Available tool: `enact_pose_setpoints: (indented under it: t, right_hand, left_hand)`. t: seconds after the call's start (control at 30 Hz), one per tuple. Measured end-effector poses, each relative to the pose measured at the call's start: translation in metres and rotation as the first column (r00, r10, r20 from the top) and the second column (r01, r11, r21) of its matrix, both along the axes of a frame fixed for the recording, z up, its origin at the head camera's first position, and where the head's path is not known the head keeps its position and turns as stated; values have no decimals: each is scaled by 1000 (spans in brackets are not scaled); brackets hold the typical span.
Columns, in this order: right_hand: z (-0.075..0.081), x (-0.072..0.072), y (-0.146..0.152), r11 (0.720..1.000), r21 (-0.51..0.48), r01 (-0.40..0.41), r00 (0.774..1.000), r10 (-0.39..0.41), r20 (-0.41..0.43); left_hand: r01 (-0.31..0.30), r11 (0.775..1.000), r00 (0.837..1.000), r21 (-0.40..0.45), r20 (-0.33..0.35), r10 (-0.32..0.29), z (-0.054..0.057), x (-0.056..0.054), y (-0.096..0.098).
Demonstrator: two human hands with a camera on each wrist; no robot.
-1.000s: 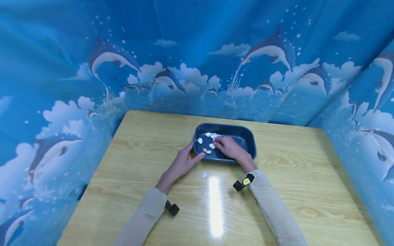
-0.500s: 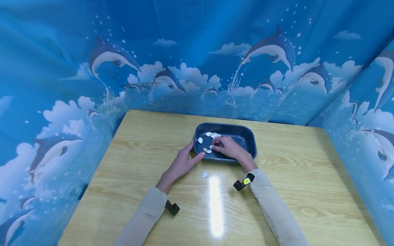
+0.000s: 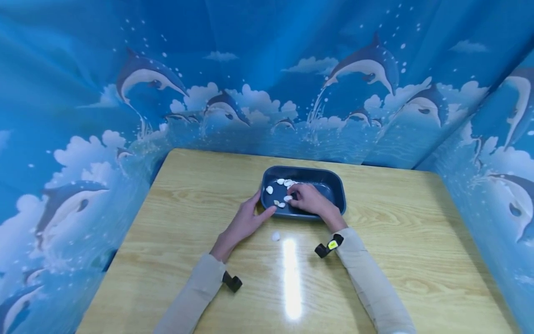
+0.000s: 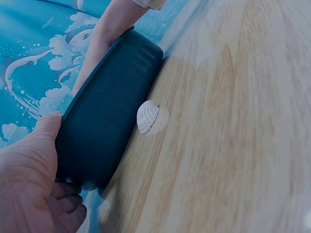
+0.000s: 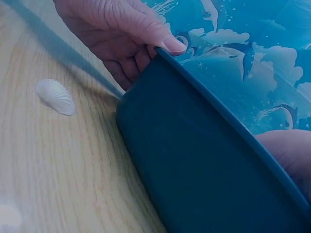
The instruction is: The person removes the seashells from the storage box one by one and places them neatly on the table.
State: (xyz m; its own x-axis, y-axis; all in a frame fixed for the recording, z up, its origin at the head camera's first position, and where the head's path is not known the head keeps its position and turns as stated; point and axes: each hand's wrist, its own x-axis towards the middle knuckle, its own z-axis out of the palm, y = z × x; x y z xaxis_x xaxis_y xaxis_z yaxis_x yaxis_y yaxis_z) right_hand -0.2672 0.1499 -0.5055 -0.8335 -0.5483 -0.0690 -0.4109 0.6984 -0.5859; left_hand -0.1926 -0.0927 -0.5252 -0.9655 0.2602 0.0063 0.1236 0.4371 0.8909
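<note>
A dark blue plastic basin (image 3: 340, 206) stands on the wooden table with several white seashells in its left half. My left hand (image 3: 244, 222) grips its near left corner; in the left wrist view the thumb lies on the rim and the fingers curl against the outer wall. My right hand (image 3: 308, 199) reaches down inside, pinching a white seashell (image 3: 288, 198) between thumb and fingertips. The basin wall hides those fingertips from the right wrist view. One ribbed white seashell (image 4: 147, 117) lies on the table just in front of the basin.
The wooden table (image 3: 187, 195) reaches back to a blue dolphin-print curtain (image 3: 258, 69), which also hangs along both sides. A bright light reflection (image 3: 292, 283) shows on the tabletop near the front.
My right fingers have shifted the seashell slightly within the basin, turning it so that more of it shows. My left hand stays at the corner. The head view has moved slightly.
</note>
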Motion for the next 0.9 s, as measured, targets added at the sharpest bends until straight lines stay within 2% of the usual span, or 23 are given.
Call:
enact_pose_setpoints:
  t: [0.17,0.43,0.73,0.9]
  right_hand:
    - [-1,-2,-2,1000,-15,-26,1000,26,-1]
    - [0,0,-1,999,-10,31,999,-31,12]
    - [3,-1,0,999,6,36,998,-36,60]
    - [4,-2,0,999,13,44,997,-45,55]
  left_hand:
    - [-8,1000,1000,3,-9,8,-3,0,-2]
    - [8,1000,1000,15,5,-8,-3,1,-3]
    - [7,1000,1000,16,21,-8,0,0,0]
    - [0,1000,1000,8,27,-1,1,-1,0]
